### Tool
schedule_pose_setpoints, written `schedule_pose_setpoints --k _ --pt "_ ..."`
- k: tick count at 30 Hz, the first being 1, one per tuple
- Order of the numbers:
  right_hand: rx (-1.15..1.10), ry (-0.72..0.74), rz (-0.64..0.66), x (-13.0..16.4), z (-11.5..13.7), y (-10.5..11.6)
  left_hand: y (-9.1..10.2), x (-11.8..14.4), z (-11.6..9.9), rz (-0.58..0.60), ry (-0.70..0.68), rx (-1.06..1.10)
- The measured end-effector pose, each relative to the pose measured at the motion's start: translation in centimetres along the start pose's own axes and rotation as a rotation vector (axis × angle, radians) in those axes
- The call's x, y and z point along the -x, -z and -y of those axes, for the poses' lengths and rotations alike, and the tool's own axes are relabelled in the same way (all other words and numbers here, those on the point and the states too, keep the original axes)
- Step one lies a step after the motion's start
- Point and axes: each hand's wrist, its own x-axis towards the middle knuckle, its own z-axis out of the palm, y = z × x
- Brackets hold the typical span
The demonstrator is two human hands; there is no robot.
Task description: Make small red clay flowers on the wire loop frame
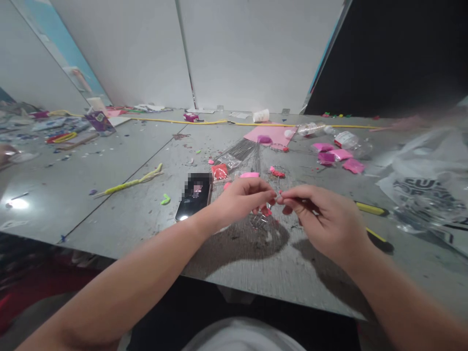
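Over the middle of the table, my left hand [246, 197] and my right hand [325, 219] meet fingertip to fingertip. Both are closed in a pinch around something tiny with a reddish tint, too small to name. Beneath the left fingers show bits of pink-red material [266, 212] and a thin wire coil [259, 222]. Just beyond the hands lies a red clustered piece [278, 172]. A bundle of thin wires [239, 152] fans out towards me from a pink sheet [272, 132]. An orange-red packet [220, 172] rests left of the wires.
A phone [193, 197] lies left of my hands, near a yellow-green twisted strand [131, 184]. To the right are yellow-and-black handled tools [371, 208], pink packets [338, 155], plastic bottles [345, 140] and a white plastic bag [431, 175]. Along the back runs a yellow cord [204, 122].
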Motion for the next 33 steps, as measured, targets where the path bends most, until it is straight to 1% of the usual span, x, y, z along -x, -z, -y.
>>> schedule_pose_setpoints --k 2,4,8,11,16,20,22,23,26,28,30,33 --pt "-0.002 0.013 -0.058 0.1 0.5 0.0 -0.3 0.4 -0.5 0.071 0.027 0.071" --pt "-0.011 0.053 -0.095 0.0 0.9 -0.1 -0.6 0.7 -0.9 0.114 0.061 0.075" --pt "-0.006 0.157 -0.079 -0.1 1.2 -0.3 -1.0 1.1 -1.4 0.149 0.084 0.135" --pt "-0.020 0.196 -0.052 -0.2 1.3 -0.3 -1.1 1.2 -1.6 0.142 0.080 0.208" --pt "-0.070 0.184 -0.015 -0.2 1.4 0.0 -1.1 1.4 -1.8 0.127 0.084 0.263" --pt "-0.139 0.098 0.022 -0.3 1.1 0.4 -1.0 1.6 -1.6 0.123 0.048 0.166" --pt "-0.186 0.028 0.037 -0.2 0.9 0.6 -1.0 1.7 -1.7 0.102 -0.017 0.054" --pt "-0.219 -0.007 0.045 -0.2 0.7 0.7 -1.0 1.7 -1.8 0.085 -0.070 -0.018" --pt "-0.343 -0.108 0.068 -0.1 0.6 0.9 -0.9 1.8 -1.8 0.036 -0.286 -0.247" --pt "-0.415 -0.190 0.078 -0.2 0.8 1.0 -0.9 1.9 -1.6 0.007 -0.435 -0.358" --pt "-0.486 -0.307 0.098 -0.5 1.2 0.9 -0.8 1.8 -1.3 -0.025 -0.567 -0.441" --pt "-0.662 -0.571 0.185 -1.1 1.7 0.8 -0.8 1.7 -1.0 -0.074 -0.693 -0.507"
